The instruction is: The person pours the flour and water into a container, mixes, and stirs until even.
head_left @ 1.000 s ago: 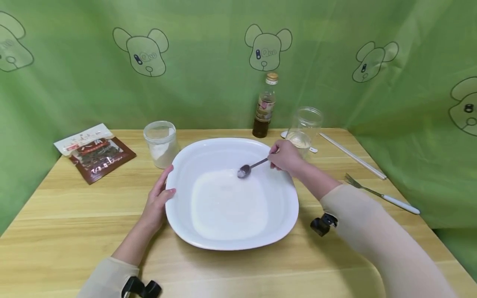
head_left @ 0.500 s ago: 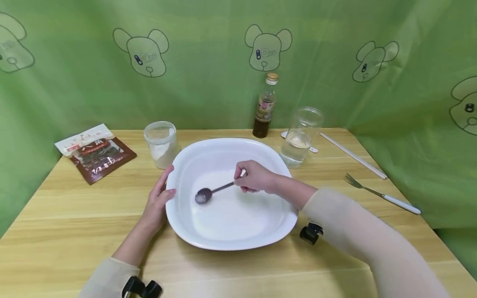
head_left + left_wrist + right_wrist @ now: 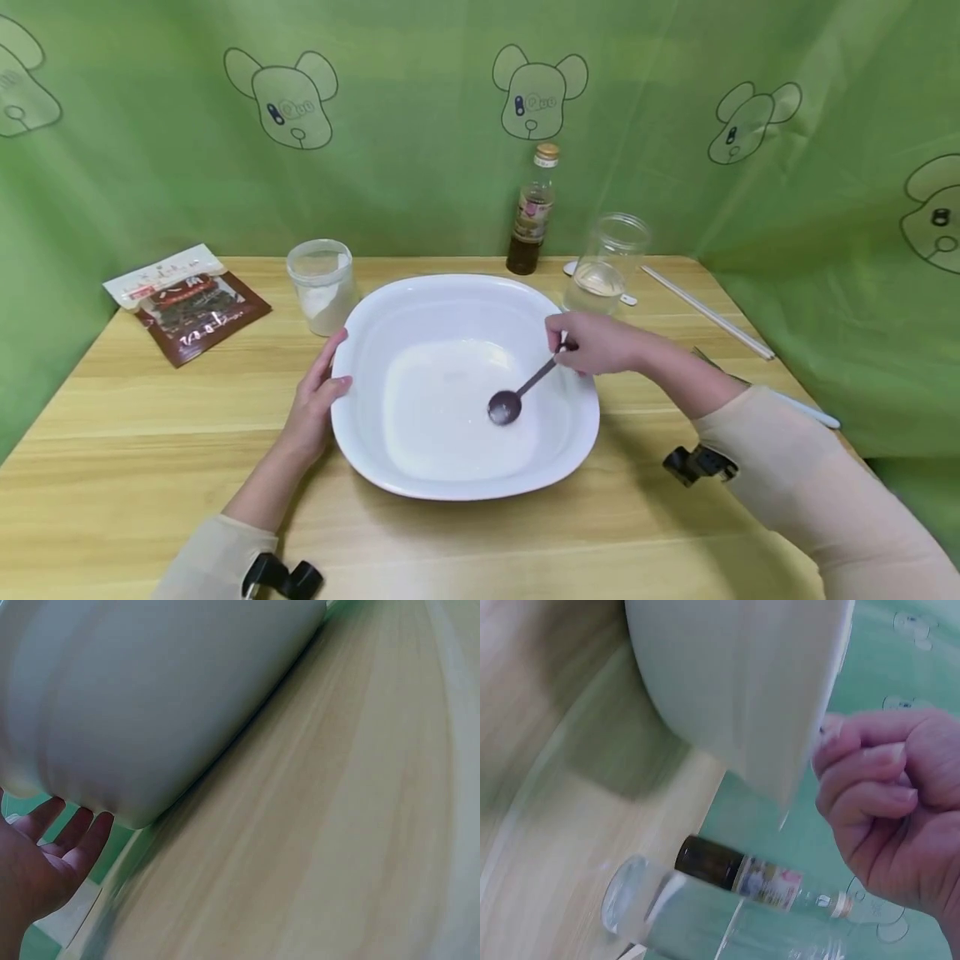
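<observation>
A large white basin [image 3: 450,287] sits mid-table, with a glossy patch inside it on its bottom. My left hand [image 3: 311,404] holds the basin's left side, thumb over the rim and fingers along the outer wall. In the left wrist view, the fingertips touch that wall. Over the basin's right side, my right hand [image 3: 596,343] pinches the handle of a dark spoon [image 3: 505,407]. The spoon's round bowl hangs low inside the basin, with a faint pale film on it. Whether the spoon touches the basin I cannot tell. In the right wrist view, the basin hides the spoon.
Behind the basin stand a jar of white powder [image 3: 322,292], a bottle of dark liquid [image 3: 531,218] and a clear jar of liquid [image 3: 600,283]. A brown packet [image 3: 195,308] lies left. White sticks [image 3: 708,312] and a partly hidden fork [image 3: 806,410] lie right.
My right hand swept the spoon left across the basin, then back right. White grains seen in the spoon earlier have mostly gone. My left hand stays on the rim.
</observation>
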Motion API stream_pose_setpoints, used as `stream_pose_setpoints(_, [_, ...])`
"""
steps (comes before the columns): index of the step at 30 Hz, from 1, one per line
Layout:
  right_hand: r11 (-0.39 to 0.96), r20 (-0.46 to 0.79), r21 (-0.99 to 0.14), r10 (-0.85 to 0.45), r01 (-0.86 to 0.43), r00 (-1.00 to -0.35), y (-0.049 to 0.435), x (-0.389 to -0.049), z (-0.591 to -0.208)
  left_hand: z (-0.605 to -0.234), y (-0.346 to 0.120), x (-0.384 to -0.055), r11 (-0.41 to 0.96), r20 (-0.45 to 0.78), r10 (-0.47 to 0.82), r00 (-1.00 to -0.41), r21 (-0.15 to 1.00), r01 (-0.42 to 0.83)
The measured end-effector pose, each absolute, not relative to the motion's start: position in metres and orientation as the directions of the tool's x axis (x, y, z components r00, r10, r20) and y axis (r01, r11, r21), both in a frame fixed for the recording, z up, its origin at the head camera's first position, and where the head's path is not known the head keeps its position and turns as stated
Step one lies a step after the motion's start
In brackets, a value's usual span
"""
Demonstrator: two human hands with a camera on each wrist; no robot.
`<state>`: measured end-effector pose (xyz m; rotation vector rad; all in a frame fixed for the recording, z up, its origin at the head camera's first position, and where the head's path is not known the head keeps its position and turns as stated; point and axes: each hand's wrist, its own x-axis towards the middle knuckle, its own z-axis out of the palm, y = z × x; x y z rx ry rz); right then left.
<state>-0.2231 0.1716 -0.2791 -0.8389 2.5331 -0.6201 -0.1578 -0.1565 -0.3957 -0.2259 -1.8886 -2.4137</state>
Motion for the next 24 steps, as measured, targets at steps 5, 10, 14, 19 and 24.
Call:
stream_pose_setpoints(5, [0.78,-0.054,-0.401,-0.543,-0.48,-0.838,0.168,-0.238,-0.286,-0.396,-0.157,-0.159,-0.243,0.154,0.028,-0.988,0.959,0.142])
stream_pose_setpoints(10, [0.815,0.087,-0.295,-0.496,-0.498,-0.864,0.147,-0.249,-0.297,-0.396,-0.156,-0.159,-0.252,0.14,0.028,-0.99,0.959,0.128])
stream_pose_setpoints(14, [0.785,0.168,-0.193,-0.564,-0.588,-0.808,0.13,-0.251,-0.303,-0.395,-0.156,-0.159,-0.251,0.133,0.04,-0.99,0.961,0.119])
stream_pose_setpoints(19, [0.706,0.175,-0.094,-0.683,-0.702,-0.709,0.114,-0.25,-0.313,-0.394,-0.157,-0.159,-0.225,0.124,0.035,-0.992,0.968,0.113])
stream_pose_setpoints(24, [0.646,0.106,-0.357,-0.689,-0.674,-0.717,0.1,-0.246,-0.325,-0.394,-0.157,-0.159,-0.218,0.127,0.031,-0.991,0.969,0.117])
